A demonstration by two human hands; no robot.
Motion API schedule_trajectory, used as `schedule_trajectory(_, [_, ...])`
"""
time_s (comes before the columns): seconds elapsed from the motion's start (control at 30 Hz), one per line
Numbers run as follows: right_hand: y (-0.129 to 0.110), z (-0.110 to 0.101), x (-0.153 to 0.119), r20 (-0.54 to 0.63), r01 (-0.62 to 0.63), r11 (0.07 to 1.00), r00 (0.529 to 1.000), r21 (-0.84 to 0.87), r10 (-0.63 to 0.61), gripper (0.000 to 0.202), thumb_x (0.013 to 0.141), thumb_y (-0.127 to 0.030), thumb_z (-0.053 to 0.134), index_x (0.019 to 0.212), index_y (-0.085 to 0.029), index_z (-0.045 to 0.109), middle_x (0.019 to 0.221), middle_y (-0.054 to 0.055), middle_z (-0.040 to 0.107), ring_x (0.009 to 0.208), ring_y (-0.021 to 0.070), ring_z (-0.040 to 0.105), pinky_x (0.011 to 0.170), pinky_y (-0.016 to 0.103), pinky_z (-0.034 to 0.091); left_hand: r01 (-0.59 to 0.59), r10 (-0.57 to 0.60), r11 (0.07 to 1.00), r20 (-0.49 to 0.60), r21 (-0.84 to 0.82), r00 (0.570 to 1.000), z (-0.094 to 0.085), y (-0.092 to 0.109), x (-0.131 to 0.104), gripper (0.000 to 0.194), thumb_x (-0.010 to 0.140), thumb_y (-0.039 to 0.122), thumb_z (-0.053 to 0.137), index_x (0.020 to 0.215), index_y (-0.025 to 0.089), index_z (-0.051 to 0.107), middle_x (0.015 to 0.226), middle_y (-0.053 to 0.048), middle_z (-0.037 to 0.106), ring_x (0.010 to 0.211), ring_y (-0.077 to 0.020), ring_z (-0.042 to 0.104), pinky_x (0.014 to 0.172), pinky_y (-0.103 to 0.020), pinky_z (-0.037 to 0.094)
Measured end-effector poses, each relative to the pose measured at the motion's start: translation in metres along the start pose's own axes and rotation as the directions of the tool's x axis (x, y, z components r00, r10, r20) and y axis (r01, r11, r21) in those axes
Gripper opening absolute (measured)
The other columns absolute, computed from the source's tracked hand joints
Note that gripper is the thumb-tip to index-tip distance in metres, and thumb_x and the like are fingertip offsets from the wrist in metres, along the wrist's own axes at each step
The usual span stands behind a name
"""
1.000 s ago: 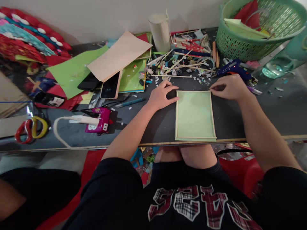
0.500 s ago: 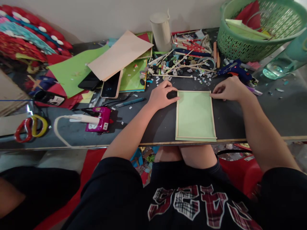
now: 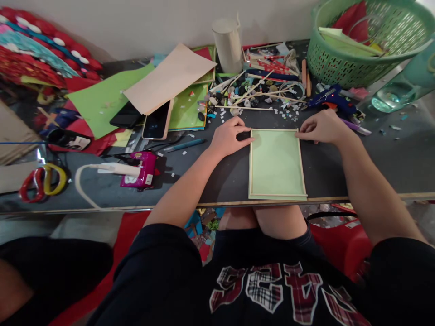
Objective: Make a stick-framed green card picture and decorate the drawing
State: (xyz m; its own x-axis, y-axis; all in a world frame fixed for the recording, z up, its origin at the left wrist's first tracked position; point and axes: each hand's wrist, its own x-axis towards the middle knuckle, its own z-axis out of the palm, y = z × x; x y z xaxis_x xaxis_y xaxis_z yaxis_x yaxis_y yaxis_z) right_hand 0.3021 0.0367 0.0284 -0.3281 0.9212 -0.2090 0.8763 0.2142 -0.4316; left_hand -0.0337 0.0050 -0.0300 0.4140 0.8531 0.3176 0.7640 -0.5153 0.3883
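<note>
A light green paper sheet (image 3: 277, 163) lies flat at the table's front edge, bordered on all four sides by thin pale wooden sticks that form a frame (image 3: 250, 170). My left hand (image 3: 231, 136) pinches the frame's far left corner, thumb on the near side and fingers curled above it. At the far right corner, my right hand (image 3: 321, 129) has its thumb and forefinger closed on the stick. A narrow strip of the paper shows beyond the near stick. Just behind my right hand lies a blue glue gun (image 3: 331, 97).
Pebbles, sticks and paper scraps (image 3: 258, 93) litter the table's back. A green basket (image 3: 340, 59) and a water jug (image 3: 394, 95) stand right. Leftward lie phones (image 3: 157, 120), a pen (image 3: 184, 145), a pink power adapter (image 3: 144, 170) and scissors (image 3: 54, 179). Another person's dark-clothed leg (image 3: 68, 267) shows lower left.
My right hand has shifted very slightly left along the frame's far right corner. My left hand and the frame look unmoved.
</note>
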Motion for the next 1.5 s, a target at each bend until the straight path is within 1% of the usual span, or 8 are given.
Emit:
schedule_trajectory(0.13, [0.001,0.001,0.0,-0.009,0.04,0.999,0.999,-0.004,-0.04,0.022,0.082,-0.044,0.077,0.073,-0.024,0.079,0.065,0.005,0.072,0.063,0.026,0.071,0.074,0.044,0.057,0.009,-0.009,1.0,0.006,-0.012,1.0,0.0,0.0,0.0,0.034,0.094,0.047,0.072,0.116,0.023,0.081,0.113,-0.008,0.068,0.102,-0.0238,0.066,0.089,-0.037,0.054])
schedule_trajectory(0.27, [-0.002,0.002,-0.005,-0.178,0.127,0.99,0.974,-0.067,-0.137,0.016,0.08,-0.04,0.073,0.075,-0.026,0.078,0.065,0.003,0.071,0.066,0.024,0.07,0.074,0.039,0.055,0.019,-0.019,1.0,0.023,-0.013,1.0,-0.001,0.0,0.0,0.035,0.093,0.046,0.073,0.117,0.022,0.081,0.114,-0.008,0.067,0.102,-0.0242,0.066,0.09,-0.038,0.054])
schedule_trajectory(0.37, [-0.005,0.004,-0.008,-0.279,0.174,0.979,0.94,-0.102,-0.196,0.018,0.083,-0.04,0.068,0.088,-0.028,0.081,0.065,0.001,0.07,0.066,0.0211,0.068,0.073,0.035,0.051,0.017,-0.016,1.0,0.019,-0.012,1.0,-0.001,0.0,0.001,0.035,0.093,0.047,0.073,0.116,0.022,0.081,0.113,-0.008,0.068,0.102,-0.024,0.066,0.09,-0.037,0.054])
schedule_trajectory(0.57, [-0.009,0.016,-0.003,-0.265,0.276,0.928,0.902,-0.252,-0.34,0.025,0.083,-0.037,0.065,0.096,-0.028,0.084,0.081,0.005,0.077,0.091,0.0273,0.067,0.076,0.037,0.049,0.02,-0.02,1.0,0.009,-0.018,1.0,-0.001,0.0,0.001,0.036,0.093,0.049,0.072,0.115,0.023,0.081,0.112,-0.008,0.07,0.102,-0.0241,0.067,0.09,-0.038,0.055])
schedule_trajectory(0.77, [-0.018,0.026,-0.002,-0.273,0.214,0.928,0.914,-0.306,-0.301,0.021,0.086,-0.028,0.062,0.09,-0.027,0.083,0.086,0.007,0.078,0.097,0.0302,0.065,0.071,0.037,0.046,0.038,-0.038,0.999,0.024,-0.022,0.999,-0.002,0.001,0.001,0.035,0.093,0.049,0.072,0.116,0.024,0.081,0.114,-0.008,0.069,0.103,-0.0241,0.067,0.091,-0.037,0.055])
schedule_trajectory(0.93, [-0.019,0.029,-0.001,-0.268,0.229,0.918,0.908,-0.325,-0.322,0.024,0.086,-0.024,0.059,0.088,-0.026,0.083,0.085,0.008,0.078,0.097,0.03,0.065,0.073,0.037,0.047,0.047,-0.047,0.999,0.035,-0.011,0.998,-0.002,0.002,0.001,0.037,0.092,0.048,0.074,0.117,0.023,0.081,0.116,-0.008,0.069,0.104,-0.0244,0.067,0.091,-0.037,0.055])
schedule_trajectory(1.17, [-0.015,0.032,0.002,-0.303,0.234,0.925,0.896,-0.299,-0.324,0.027,0.087,-0.027,0.057,0.089,-0.029,0.084,0.083,0.008,0.077,0.097,0.0298,0.064,0.074,0.038,0.049,0.029,-0.029,1.0,-0.002,-0.012,1.0,-0.001,0.001,0.001,0.034,0.091,0.048,0.074,0.115,0.024,0.081,0.114,-0.007,0.071,0.101,-0.0233,0.067,0.089,-0.036,0.056])
schedule_trajectory(1.5, [-0.014,0.033,0.003,-0.339,0.187,0.937,0.897,-0.294,-0.285,0.028,0.087,-0.027,0.058,0.092,-0.029,0.086,0.087,0.007,0.08,0.096,0.0306,0.066,0.069,0.038,0.049,0.032,-0.032,0.999,0.007,-0.035,0.999,-0.001,0.001,0.0,0.034,0.093,0.05,0.073,0.114,0.026,0.08,0.115,-0.007,0.07,0.099,-0.0225,0.067,0.089,-0.036,0.056])
